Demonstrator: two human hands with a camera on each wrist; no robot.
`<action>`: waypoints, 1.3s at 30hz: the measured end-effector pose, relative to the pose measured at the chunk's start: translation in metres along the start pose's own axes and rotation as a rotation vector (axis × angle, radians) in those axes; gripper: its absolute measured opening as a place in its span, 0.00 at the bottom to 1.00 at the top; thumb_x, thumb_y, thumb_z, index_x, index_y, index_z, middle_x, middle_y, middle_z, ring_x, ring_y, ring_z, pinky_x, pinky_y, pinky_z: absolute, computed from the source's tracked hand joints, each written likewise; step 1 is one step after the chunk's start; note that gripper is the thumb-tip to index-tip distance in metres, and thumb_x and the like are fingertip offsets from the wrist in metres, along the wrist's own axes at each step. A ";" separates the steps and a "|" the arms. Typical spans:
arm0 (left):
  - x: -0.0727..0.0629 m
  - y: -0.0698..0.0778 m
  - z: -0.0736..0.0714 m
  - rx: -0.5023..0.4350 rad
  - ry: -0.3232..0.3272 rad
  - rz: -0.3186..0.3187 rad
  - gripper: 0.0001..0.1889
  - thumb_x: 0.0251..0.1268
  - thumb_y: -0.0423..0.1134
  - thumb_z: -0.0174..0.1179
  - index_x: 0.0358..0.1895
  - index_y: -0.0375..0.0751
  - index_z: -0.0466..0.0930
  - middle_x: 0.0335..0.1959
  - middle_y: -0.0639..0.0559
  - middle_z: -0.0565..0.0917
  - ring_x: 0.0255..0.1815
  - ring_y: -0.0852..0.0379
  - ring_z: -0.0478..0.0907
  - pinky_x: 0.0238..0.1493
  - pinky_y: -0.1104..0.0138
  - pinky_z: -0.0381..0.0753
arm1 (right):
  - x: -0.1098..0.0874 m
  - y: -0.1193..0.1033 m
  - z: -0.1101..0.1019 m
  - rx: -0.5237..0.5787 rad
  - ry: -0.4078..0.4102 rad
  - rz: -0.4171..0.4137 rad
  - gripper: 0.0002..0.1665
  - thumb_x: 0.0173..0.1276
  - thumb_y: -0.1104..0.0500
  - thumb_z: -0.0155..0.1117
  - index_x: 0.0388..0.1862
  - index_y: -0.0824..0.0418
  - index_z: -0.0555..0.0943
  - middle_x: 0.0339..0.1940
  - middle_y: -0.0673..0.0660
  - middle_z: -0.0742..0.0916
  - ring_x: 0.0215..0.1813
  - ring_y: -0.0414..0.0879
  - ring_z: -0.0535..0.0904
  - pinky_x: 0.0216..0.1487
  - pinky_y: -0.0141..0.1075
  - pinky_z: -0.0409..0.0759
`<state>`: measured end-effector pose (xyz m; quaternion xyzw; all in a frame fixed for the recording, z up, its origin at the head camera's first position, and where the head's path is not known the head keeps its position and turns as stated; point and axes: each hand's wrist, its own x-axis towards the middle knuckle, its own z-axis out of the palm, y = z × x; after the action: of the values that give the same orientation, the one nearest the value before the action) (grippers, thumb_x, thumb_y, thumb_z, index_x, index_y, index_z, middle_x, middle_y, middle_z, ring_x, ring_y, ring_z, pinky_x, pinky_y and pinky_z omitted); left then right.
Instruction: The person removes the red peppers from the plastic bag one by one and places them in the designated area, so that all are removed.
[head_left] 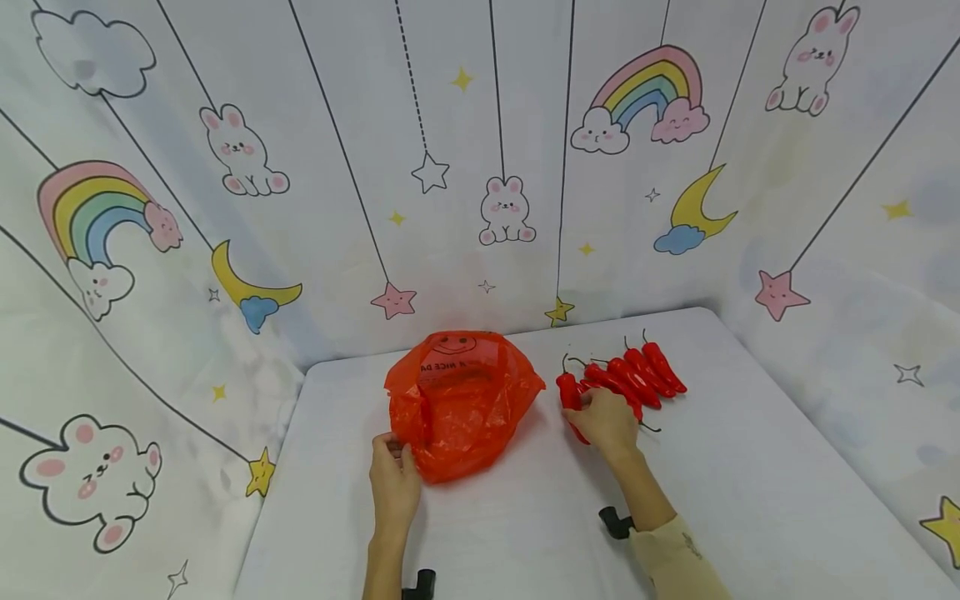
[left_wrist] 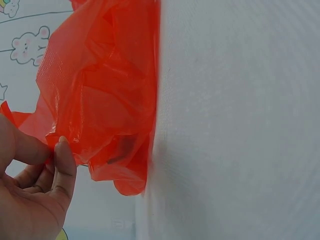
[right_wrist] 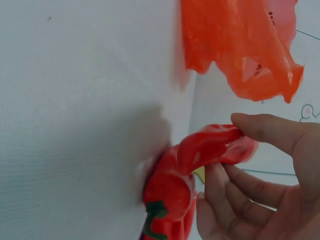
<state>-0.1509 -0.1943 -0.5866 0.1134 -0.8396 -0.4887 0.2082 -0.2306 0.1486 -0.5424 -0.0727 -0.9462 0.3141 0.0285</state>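
A red-orange plastic bag (head_left: 468,417) with a printed smiling face sits on the table, its mouth spread open. My left hand (head_left: 394,483) pinches the bag's near left edge, and the left wrist view shows the thumb and index finger (left_wrist: 64,165) meeting on the thin film. To the bag's right, my right hand (head_left: 613,423) holds a glossy red chili pepper (right_wrist: 210,145) between thumb and fingers, lifted off the table in the right wrist view. Beside it lie several more red chili peppers (head_left: 636,382) in a slanted row, one with a green stem (right_wrist: 156,209) close under the held pepper.
A white cloth covers the table (head_left: 510,533). Behind and beside it hangs a white curtain (head_left: 337,208) printed with rabbits, rainbows and stars. Black wrist-camera pieces (head_left: 617,522) show at both forearms.
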 end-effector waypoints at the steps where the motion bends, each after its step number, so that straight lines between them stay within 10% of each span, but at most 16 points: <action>1: 0.000 0.000 0.000 0.002 0.002 0.001 0.14 0.77 0.28 0.55 0.60 0.33 0.68 0.47 0.42 0.79 0.43 0.50 0.78 0.46 0.67 0.83 | 0.000 0.001 0.000 -0.006 0.000 0.002 0.33 0.60 0.47 0.80 0.57 0.67 0.86 0.43 0.63 0.91 0.34 0.52 0.84 0.35 0.47 0.85; 39: 0.002 0.000 0.002 0.007 -0.009 0.018 0.13 0.78 0.29 0.55 0.60 0.33 0.68 0.47 0.41 0.79 0.45 0.49 0.78 0.48 0.65 0.83 | 0.026 0.039 0.016 -0.020 0.131 0.027 0.27 0.58 0.50 0.83 0.51 0.64 0.88 0.43 0.63 0.91 0.46 0.60 0.84 0.43 0.54 0.82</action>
<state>-0.1529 -0.1938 -0.5873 0.1045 -0.8432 -0.4843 0.2085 -0.2536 0.1739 -0.5779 -0.1060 -0.9443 0.2996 0.0853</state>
